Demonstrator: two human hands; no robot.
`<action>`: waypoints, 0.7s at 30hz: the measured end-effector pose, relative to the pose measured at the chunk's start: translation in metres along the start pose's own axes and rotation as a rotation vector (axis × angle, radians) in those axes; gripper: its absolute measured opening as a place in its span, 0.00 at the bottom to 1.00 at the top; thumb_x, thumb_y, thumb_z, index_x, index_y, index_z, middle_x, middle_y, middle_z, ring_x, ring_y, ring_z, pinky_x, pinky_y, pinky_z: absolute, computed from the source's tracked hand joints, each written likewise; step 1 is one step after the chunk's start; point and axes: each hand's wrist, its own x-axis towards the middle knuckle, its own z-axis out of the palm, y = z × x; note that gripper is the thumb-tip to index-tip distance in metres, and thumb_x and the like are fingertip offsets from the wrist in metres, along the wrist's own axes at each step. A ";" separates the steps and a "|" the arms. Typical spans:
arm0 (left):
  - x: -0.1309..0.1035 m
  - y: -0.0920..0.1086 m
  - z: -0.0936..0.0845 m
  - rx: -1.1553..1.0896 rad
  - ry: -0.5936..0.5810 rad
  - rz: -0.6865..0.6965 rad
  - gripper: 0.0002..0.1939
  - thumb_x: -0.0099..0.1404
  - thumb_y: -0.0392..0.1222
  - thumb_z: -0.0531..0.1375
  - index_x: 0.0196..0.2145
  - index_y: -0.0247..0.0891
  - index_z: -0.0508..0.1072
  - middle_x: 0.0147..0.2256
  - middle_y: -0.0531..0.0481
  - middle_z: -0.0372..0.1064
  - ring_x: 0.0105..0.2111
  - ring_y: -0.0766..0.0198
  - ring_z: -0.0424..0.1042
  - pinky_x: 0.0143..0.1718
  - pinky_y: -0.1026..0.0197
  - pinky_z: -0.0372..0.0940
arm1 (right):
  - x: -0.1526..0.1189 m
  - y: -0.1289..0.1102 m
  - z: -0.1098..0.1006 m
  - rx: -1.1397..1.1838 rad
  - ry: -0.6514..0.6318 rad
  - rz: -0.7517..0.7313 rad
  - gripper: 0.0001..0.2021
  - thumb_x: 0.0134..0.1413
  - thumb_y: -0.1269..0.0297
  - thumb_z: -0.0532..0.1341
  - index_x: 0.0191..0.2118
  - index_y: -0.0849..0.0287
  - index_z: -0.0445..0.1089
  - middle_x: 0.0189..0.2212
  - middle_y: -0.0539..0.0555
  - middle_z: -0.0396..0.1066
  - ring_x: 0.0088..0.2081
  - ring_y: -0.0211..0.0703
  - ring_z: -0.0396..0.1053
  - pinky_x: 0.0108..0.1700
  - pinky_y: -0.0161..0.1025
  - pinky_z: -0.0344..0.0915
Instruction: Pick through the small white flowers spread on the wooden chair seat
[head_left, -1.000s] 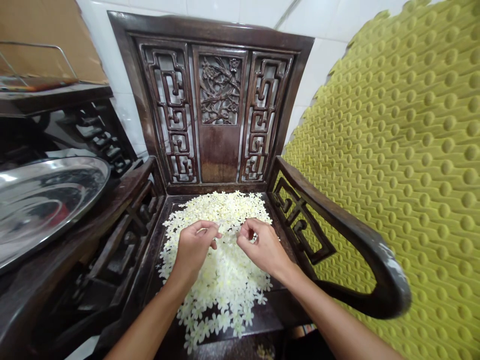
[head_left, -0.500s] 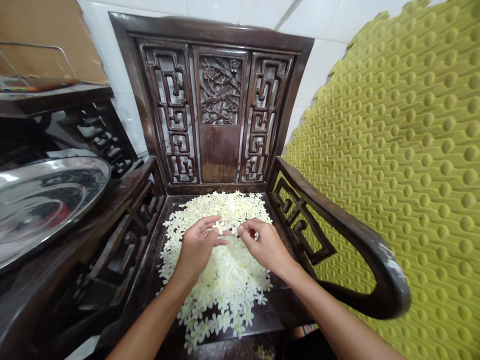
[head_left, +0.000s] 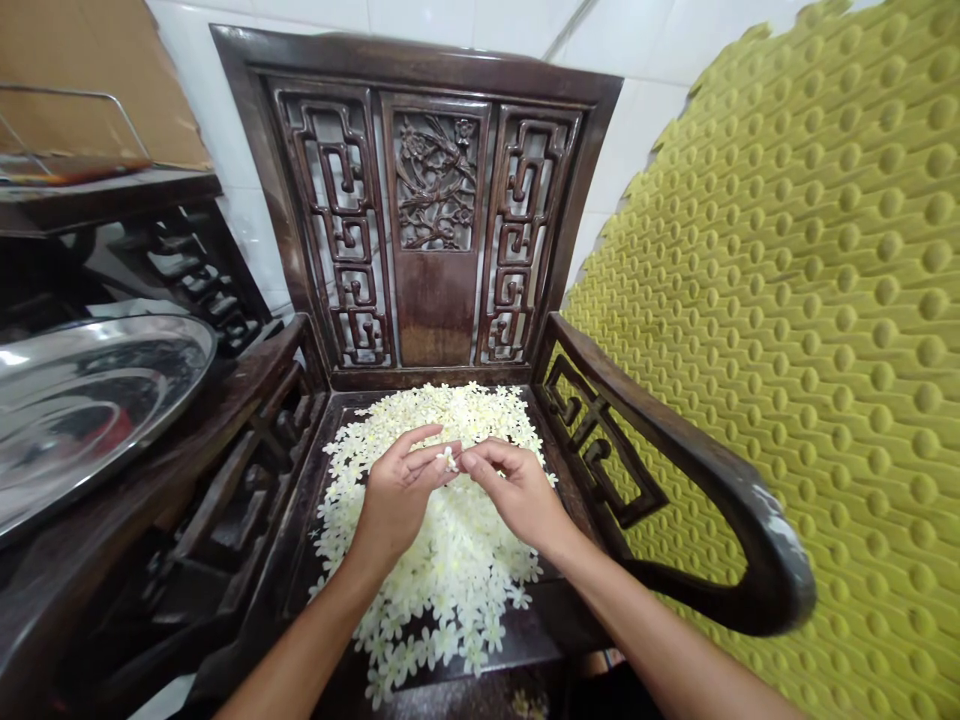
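Observation:
White flowers with yellowish centres (head_left: 450,560) lie heaped over the seat of a dark carved wooden chair (head_left: 439,300). Above the heap, my left hand (head_left: 401,490) pinches a small white flower (head_left: 448,459) between thumb and fingers. My right hand (head_left: 517,490) meets it from the right, its thumb and index finger pressed together beside that flower. Whatever is between the right fingertips is too small to make out.
A round shiny metal tray (head_left: 161,360) rests at the left beside the chair's left armrest (head_left: 255,385). The right armrest (head_left: 675,450) curves forward, with a yellow bumpy mat (head_left: 810,300) standing beyond it. Behind is a white tiled wall (head_left: 420,22).
My right hand has moved slightly left, so the fingertips of both hands now meet. The flower at my left fingers has turned and sits closer to the right fingertips.

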 end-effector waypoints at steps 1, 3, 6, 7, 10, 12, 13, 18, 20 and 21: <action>0.000 0.001 0.001 -0.005 -0.004 0.000 0.23 0.59 0.43 0.68 0.50 0.35 0.70 0.42 0.40 0.80 0.44 0.53 0.79 0.51 0.49 0.71 | 0.000 0.001 0.000 0.035 0.000 0.013 0.12 0.63 0.59 0.61 0.32 0.58 0.76 0.30 0.51 0.74 0.33 0.40 0.69 0.39 0.38 0.64; -0.001 0.001 0.003 -0.012 -0.012 -0.012 0.22 0.59 0.43 0.68 0.50 0.35 0.70 0.43 0.39 0.80 0.45 0.53 0.79 0.51 0.49 0.70 | 0.000 0.003 0.002 0.153 0.000 0.071 0.10 0.60 0.57 0.64 0.32 0.58 0.74 0.28 0.50 0.73 0.32 0.40 0.70 0.38 0.38 0.65; -0.003 0.000 0.005 -0.036 -0.018 -0.043 0.23 0.59 0.42 0.68 0.51 0.36 0.70 0.45 0.38 0.79 0.46 0.52 0.78 0.53 0.49 0.69 | 0.000 0.006 0.007 0.347 0.002 0.154 0.12 0.54 0.55 0.68 0.35 0.58 0.72 0.30 0.51 0.74 0.33 0.41 0.72 0.39 0.39 0.69; -0.004 -0.001 0.005 -0.055 -0.021 -0.050 0.23 0.59 0.42 0.68 0.51 0.36 0.70 0.46 0.38 0.79 0.46 0.52 0.78 0.54 0.49 0.68 | 0.000 0.007 0.008 0.377 0.014 0.164 0.12 0.53 0.55 0.69 0.36 0.58 0.72 0.31 0.51 0.74 0.33 0.41 0.72 0.39 0.39 0.69; -0.004 -0.005 0.005 -0.132 -0.031 -0.070 0.25 0.60 0.41 0.68 0.53 0.36 0.69 0.49 0.37 0.77 0.48 0.52 0.77 0.56 0.48 0.66 | -0.001 0.009 0.013 0.372 0.066 0.166 0.13 0.51 0.56 0.70 0.38 0.58 0.72 0.32 0.51 0.73 0.33 0.41 0.71 0.40 0.39 0.70; -0.004 -0.006 0.006 -0.173 -0.024 -0.090 0.26 0.59 0.41 0.68 0.54 0.36 0.69 0.50 0.36 0.76 0.49 0.51 0.77 0.56 0.48 0.66 | -0.001 0.009 0.014 0.327 0.103 0.158 0.14 0.50 0.56 0.70 0.39 0.58 0.72 0.32 0.51 0.72 0.33 0.40 0.69 0.38 0.38 0.69; -0.004 -0.006 0.007 -0.188 -0.017 -0.101 0.26 0.59 0.40 0.68 0.54 0.36 0.69 0.51 0.36 0.76 0.49 0.51 0.77 0.56 0.49 0.66 | -0.002 0.010 0.015 0.295 0.116 0.155 0.14 0.51 0.56 0.70 0.39 0.58 0.73 0.32 0.51 0.72 0.32 0.40 0.68 0.37 0.38 0.68; -0.006 -0.007 0.010 -0.198 0.032 -0.115 0.27 0.58 0.40 0.69 0.54 0.38 0.68 0.56 0.37 0.72 0.52 0.52 0.75 0.55 0.50 0.68 | -0.006 0.010 0.015 0.131 0.133 0.133 0.10 0.56 0.57 0.66 0.38 0.59 0.74 0.27 0.48 0.68 0.27 0.38 0.62 0.32 0.35 0.63; -0.007 -0.008 0.011 -0.199 0.051 -0.118 0.26 0.58 0.39 0.70 0.53 0.39 0.69 0.56 0.38 0.71 0.52 0.52 0.74 0.54 0.51 0.69 | -0.007 0.009 0.014 0.082 0.142 0.120 0.09 0.57 0.58 0.65 0.37 0.58 0.74 0.27 0.48 0.68 0.28 0.38 0.62 0.32 0.36 0.63; -0.008 -0.009 0.012 -0.201 0.057 -0.126 0.25 0.58 0.39 0.70 0.51 0.38 0.70 0.55 0.38 0.72 0.52 0.52 0.74 0.54 0.51 0.69 | -0.008 0.009 0.014 0.065 0.145 0.109 0.08 0.58 0.58 0.65 0.37 0.58 0.73 0.27 0.49 0.68 0.29 0.39 0.63 0.33 0.36 0.63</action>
